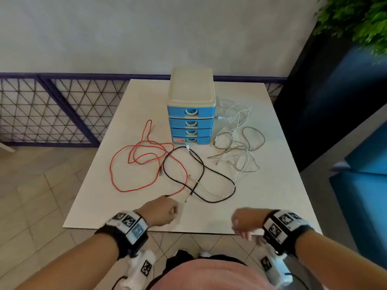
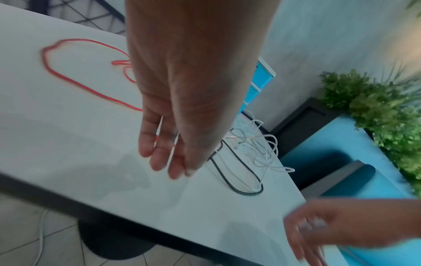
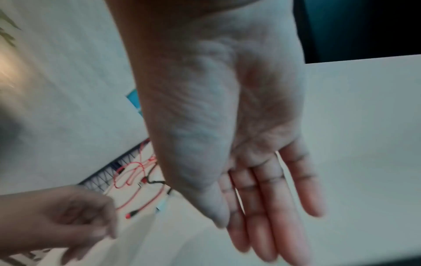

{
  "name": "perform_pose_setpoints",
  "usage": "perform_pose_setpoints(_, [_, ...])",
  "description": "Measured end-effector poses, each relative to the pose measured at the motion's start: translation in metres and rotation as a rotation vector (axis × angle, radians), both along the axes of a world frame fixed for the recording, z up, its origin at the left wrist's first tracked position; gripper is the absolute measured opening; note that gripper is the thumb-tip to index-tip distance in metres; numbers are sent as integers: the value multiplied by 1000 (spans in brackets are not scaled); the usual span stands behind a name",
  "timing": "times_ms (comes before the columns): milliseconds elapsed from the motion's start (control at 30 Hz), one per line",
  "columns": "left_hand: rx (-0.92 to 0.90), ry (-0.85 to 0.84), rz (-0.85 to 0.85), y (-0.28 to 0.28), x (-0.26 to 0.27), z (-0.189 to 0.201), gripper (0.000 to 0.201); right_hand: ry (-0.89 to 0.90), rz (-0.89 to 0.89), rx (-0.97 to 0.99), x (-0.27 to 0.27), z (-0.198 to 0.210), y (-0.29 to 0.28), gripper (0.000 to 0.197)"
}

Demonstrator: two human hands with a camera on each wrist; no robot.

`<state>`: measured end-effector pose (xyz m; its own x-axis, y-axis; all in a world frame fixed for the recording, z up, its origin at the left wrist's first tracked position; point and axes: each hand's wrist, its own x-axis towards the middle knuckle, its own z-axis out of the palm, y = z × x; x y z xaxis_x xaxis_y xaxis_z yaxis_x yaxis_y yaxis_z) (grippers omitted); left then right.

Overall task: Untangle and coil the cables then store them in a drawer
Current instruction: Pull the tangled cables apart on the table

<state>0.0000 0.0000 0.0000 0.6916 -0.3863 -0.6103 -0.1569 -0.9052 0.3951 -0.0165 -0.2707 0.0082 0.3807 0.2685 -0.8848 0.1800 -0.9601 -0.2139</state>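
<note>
Four loose cables lie on the white table [image 1: 272,195] in front of a blue drawer unit [image 1: 191,114] with a cream top and all drawers closed. The red cable [image 1: 110,167] sprawls at the left. A black cable [image 1: 234,188] loops through the middle. White [image 1: 250,109] and grey braided [image 1: 264,139] cables tangle at the right. My left hand [image 1: 165,211] hovers over the near edge beside the red cable's plug, fingers [image 2: 168,158] relaxed and holding nothing. My right hand [image 1: 244,221] hangs at the front edge, its straight fingers [image 3: 262,207] empty.
A purple mesh railing [image 1: 52,114] runs along the left and behind the table. Blue seating [image 1: 366,185] and a dark planter with a green plant [image 1: 356,17] stand to the right. Tiled floor lies below the front edge.
</note>
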Motion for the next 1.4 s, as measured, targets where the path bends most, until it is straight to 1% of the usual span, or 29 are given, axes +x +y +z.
perform_pose_setpoints(33, [10, -64, -6, -7, 8, -5, 9, -70, -5, 64, 12, -7, 6, 22])
perform_pose_setpoints(100, [29, -165, -22, -19, 19, -10, 10, -276, -30, 146, 30, 0, 18, 16])
perform_pose_setpoints(167, [32, -184, 2, -29, 25, -17, 9, -401, -74, 203, 45, 7, 28, 19])
perform_pose_setpoints(233, [41, -200, 47, -34, 27, -26, 17, -459, -107, 242, 53, 8, 35, 24])
perform_pose_setpoints(267, [48, -224, 48, -36, 28, -30, 18, -478, -108, 247, 56, 10, 39, 25])
perform_pose_setpoints(367, [56, -265, 25, -38, 29, -38, 11, -532, -120, 318, 65, 4, 44, 27])
perform_pose_setpoints(433, [36, -263, 16, -39, 35, -36, 14, -554, -114, 377, 70, 1, 45, 31])
perform_pose_setpoints(500, [-26, -285, 37, -40, 45, -23, 11, -576, -127, 450, 74, 3, 48, 37])
perform_pose_setpoints(567, [-119, -351, 66, -41, 58, 1, 8, -603, -172, 536, 81, 8, 54, 40])
perform_pose_setpoints(633, [-243, -451, 83, -42, 75, 32, 7, -641, -253, 650, 90, 18, 60, 32])
perform_pose_setpoints(667, [-334, -504, 111, -41, 84, 47, 7, -670, -310, 712, 94, 26, 64, 26])
perform_pose_setpoints(733, [-538, -616, 226, -40, 101, 76, 8, -753, -412, 808, 106, 44, 70, 15])
perform_pose_setpoints(767, [-625, -646, 300, -40, 107, 87, 9, -796, -454, 846, 112, 57, 74, 16])
perform_pose_setpoints(800, [-717, -634, 393, -41, 113, 94, 8, -825, -509, 897, 117, 69, 79, 18])
perform_pose_setpoints(833, [-830, -550, 497, -42, 116, 99, 6, -835, -585, 977, 122, 81, 85, 19])
perform_pose_setpoints(867, [-962, -405, 590, -45, 117, 105, 10, -823, -683, 1075, 127, 92, 91, 19])
perform_pose_setpoints(900, [-1072, -243, 634, -47, 117, 109, 23, -809, -786, 1161, 131, 103, 97, 20])
perform_pose_setpoints(933, [-1140, -111, 600, -50, 115, 110, 35, -788, -882, 1226, 136, 113, 102, 21])
perform_pose_setpoints(967, [-1162, -16, 523, -53, 110, 111, 40, -756, -962, 1284, 140, 122, 105, 22])
perform_pose_setpoints(1000, [-1142, 30, 445, -55, 103, 110, 36, -720, -1030, 1345, 145, 130, 106, 23])
perform_pose_setpoints(1067, [-1025, 9, 365, -54, 95, 103, 25, -711, -1128, 1428, 158, 143, 100, 25])
perform_pose_setpoints(1100, [-973, -4, 335, -52, 92, 98, 24, -756, -1152, 1427, 163, 150, 93, 27])
perform_pose_setpoints(1167, [-835, -22, 285, -40, 93, 84, 25, -950, -1130, 1324, 174, 154, 72, 29])
perform_pose_setpoints(1233, [-687, -57, 276, -20, 94, 73, 28, -1172, -1046, 1139, 181, 153, 47, 27])
perform_pose_setpoints(1300, [-584, -76, 317, 2, 99, 56, 33, -1323, -935, 913, 183, 149, 25, 26])
perform_pose_setpoints(1333, [-558, -84, 342, 10, 102, 49, 34, -1366, -857, 787, 182, 145, 17, 27])
perform_pose_setpoints(1367, [-530, -111, 353, 14, 105, 46, 34, -1367, -760, 659, 177, 141, 13, 27])
perform_pose_setpoints(1400, [-486, -162, 347, 13, 108, 46, 35, -1309, -646, 543, 172, 136, 14, 28])
